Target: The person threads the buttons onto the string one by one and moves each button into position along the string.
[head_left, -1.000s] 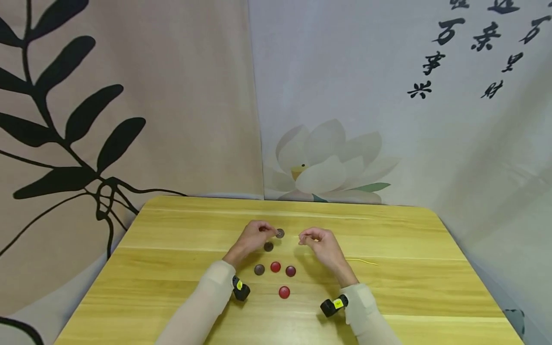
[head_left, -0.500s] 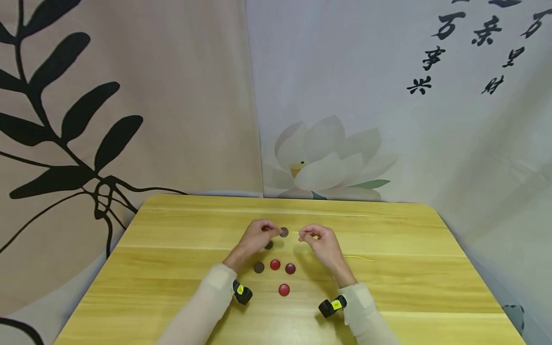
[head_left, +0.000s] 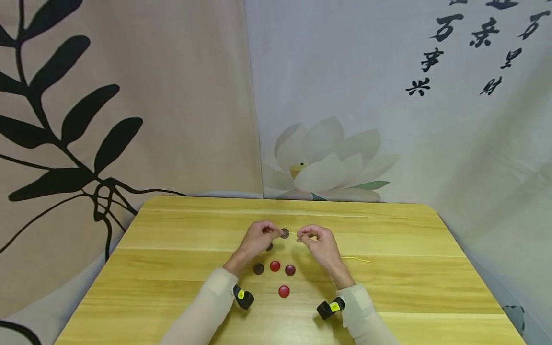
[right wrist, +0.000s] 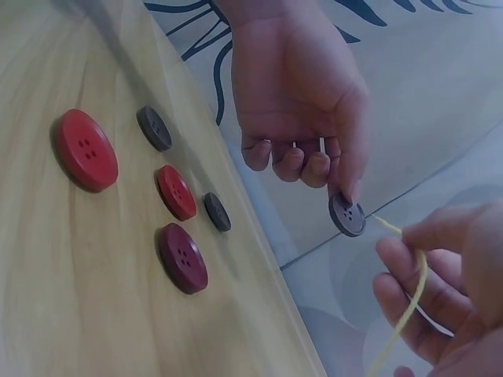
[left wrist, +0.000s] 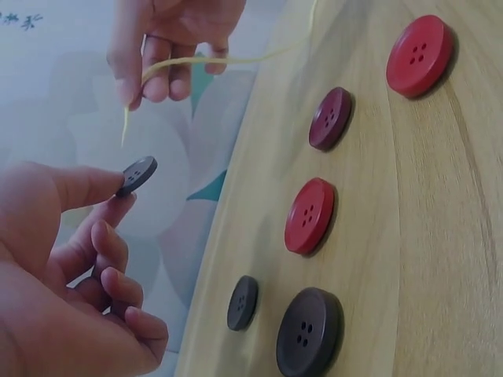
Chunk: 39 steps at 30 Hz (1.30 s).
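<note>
My left hand [head_left: 260, 235] pinches a dark grey button [left wrist: 140, 174] at its edge between thumb and forefinger, raised over the far part of the table. The button has several small holes. My right hand [head_left: 319, 242] pinches a yellow string [right wrist: 414, 294] near its end. A short tip of string sticks out from those fingers toward the button, close to its face in the right wrist view. In the left wrist view the tip hangs just above the button. The rest of the string trails back past my right hand to the tabletop.
Several loose buttons lie on the wooden table [head_left: 172, 287] in front of the hands: a red one [head_left: 283, 291], another red one [head_left: 275, 266], a maroon one [head_left: 290, 270] and two dark ones, the larger brownish [left wrist: 309, 334]. Printed cloth [head_left: 194, 96] hangs behind the table.
My left hand has shifted slightly right with the button, and my right hand slightly left, narrowing the gap. The yellow string tip now shows between them.
</note>
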### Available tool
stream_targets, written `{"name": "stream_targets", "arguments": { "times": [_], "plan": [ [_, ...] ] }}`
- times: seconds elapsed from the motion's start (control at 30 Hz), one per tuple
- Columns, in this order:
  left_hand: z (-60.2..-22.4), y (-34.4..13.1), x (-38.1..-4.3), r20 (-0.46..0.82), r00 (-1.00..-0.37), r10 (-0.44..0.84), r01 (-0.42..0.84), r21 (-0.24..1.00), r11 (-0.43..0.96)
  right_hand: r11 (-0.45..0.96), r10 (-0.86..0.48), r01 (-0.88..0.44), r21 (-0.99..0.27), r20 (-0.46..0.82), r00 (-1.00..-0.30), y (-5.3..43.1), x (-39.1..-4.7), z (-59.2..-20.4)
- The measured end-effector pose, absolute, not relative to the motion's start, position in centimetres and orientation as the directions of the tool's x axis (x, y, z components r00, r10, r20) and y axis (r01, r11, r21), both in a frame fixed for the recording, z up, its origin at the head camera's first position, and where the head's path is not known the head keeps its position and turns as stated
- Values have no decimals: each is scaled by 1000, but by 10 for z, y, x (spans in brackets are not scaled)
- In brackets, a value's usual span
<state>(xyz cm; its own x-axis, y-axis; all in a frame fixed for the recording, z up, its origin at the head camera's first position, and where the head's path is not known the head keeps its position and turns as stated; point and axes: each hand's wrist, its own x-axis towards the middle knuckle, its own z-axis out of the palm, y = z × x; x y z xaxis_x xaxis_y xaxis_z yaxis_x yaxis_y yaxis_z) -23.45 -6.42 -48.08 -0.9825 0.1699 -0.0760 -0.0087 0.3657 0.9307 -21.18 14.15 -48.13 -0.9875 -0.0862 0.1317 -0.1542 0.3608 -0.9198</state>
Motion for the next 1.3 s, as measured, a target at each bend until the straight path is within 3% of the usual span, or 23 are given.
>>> {"name": "stream_targets", "arguments": {
  "times": [1.3],
  "plan": [
    [-466,-54,-218,9,-993,115,49,935,352,419,-76,-242,-875,231,-970,135,-205,-472]
  ]
}}
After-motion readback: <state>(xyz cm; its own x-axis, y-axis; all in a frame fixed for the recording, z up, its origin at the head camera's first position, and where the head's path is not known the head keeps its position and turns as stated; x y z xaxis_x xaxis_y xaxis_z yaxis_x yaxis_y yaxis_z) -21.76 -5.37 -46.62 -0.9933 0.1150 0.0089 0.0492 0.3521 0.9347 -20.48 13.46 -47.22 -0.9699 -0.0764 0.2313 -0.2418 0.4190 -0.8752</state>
